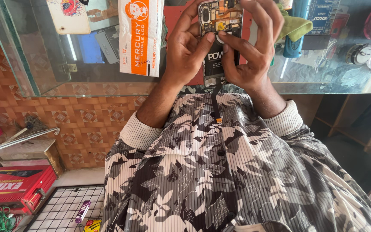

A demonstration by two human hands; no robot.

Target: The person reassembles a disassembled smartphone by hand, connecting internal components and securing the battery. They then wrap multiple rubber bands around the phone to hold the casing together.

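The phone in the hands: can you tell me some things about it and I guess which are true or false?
1. Both hands hold the opened phone. True: the left hand and the right hand grip it from either side.
2. The phone's back cover is on. False: its inner parts and battery show.
3. A white and orange packet lies on the glass counter. True.
4. The green cloth is wrapped around the phone. False: it lies apart on the counter, beside a blue cylinder.
5. A red box sits low on the left of the picture. True.
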